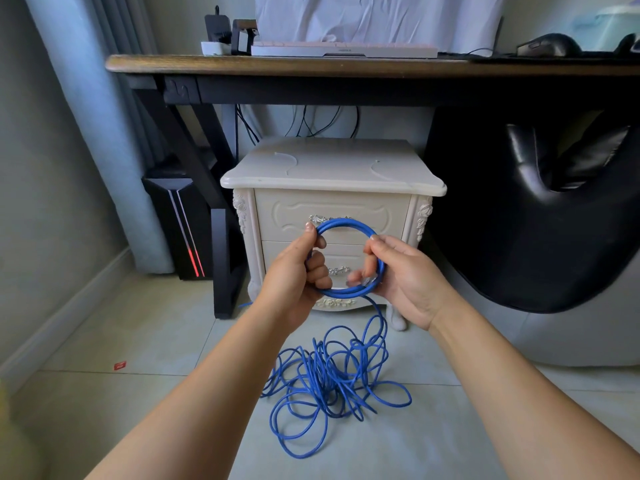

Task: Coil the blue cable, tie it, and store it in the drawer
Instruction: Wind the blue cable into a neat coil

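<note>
At the far left, a computer tower (183,226) with a red light strip stands against the curtain, beside the black leg of the desk. On the tiled floor (138,327) near the left wall lies a small red scrap (120,365), with bare tile around it.

The left hand (294,271) grips the left side of a small coil of the blue cable (346,258), thumb on top and fingers (317,263) curled around the strands. The right hand (405,278) pinches the coil's right side between thumb and fingers, a clear plug near its fingertips. The coil is held in front of the cream nightstand (332,168), level with its two shut drawers (332,211). From the coil's lower right, the cable drops to a loose tangle on the floor between the forearms, just near of the nightstand's feet.

Above, the tabletop (311,64) edge carries a keyboard (343,50). To the right, a black chair (554,209) crowds the nightstand's side.
</note>
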Motion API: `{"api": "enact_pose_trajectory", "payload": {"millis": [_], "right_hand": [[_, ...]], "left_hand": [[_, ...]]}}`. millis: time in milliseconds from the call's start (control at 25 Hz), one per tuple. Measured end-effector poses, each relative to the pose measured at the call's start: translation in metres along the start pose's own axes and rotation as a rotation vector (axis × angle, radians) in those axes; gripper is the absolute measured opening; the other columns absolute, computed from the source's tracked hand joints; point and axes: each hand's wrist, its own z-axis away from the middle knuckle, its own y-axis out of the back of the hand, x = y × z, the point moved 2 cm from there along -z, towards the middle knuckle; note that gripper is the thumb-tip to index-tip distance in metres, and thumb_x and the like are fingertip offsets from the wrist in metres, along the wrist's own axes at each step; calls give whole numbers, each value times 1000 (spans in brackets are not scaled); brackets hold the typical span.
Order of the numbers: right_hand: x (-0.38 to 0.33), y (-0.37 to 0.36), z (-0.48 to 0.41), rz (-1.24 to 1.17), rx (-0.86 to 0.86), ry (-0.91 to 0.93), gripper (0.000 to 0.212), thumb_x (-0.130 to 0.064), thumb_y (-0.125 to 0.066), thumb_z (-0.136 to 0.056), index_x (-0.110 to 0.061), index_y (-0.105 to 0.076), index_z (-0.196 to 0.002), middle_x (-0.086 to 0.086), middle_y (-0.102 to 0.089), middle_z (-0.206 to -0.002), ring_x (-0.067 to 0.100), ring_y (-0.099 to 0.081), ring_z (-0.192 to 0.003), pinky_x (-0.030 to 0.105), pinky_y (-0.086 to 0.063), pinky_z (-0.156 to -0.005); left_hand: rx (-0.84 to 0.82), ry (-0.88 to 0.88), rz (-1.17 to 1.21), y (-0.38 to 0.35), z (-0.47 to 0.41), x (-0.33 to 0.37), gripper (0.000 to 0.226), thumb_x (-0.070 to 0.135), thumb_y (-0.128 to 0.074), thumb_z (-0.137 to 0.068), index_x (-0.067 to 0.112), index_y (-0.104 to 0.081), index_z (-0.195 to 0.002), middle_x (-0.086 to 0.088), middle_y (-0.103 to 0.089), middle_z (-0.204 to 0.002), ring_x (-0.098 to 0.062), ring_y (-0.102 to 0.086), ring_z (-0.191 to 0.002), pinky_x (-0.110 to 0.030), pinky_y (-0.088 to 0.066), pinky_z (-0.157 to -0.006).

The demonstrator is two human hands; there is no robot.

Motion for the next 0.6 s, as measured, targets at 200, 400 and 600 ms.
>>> {"api": "enact_pose_trajectory", "payload": {"millis": [200, 400, 600], "right_hand": [[-5, 0, 5, 108, -4, -34, 25, -19, -39, -105, -11, -48, -83, -5, -32, -51, 11, -33, -41, 30, -46, -54], [1, -8, 9, 736, -172, -119, 20, -22, -39, -105, -15, -51, -91, -10, -31, -49, 7, -29, -39, 27, -43, -51], [-3, -5, 7, 442, -91, -73, 22, -8, -49, -96, -9, -47, -118, 0, -48, -56, 14, -42, -47, 29, -42, -52]], "left_hand": [[-128, 159, -9, 3, 4, 6, 27, 26, -40, -99, 11, -53, -80, 3, -33, -56, -10, -27, -44, -23, -38, -48], [-221, 149, -695, 6, 4, 5, 40, 46, -46, -99, 17, -52, -73, 6, -28, -55, -11, -22, -45, -23, -28, -46], [-191, -27, -673, -5, 4, 4, 41, 40, -48, -100, 21, -48, -64, 11, -28, -52, -6, -22, -43, -17, -21, -40]]}}
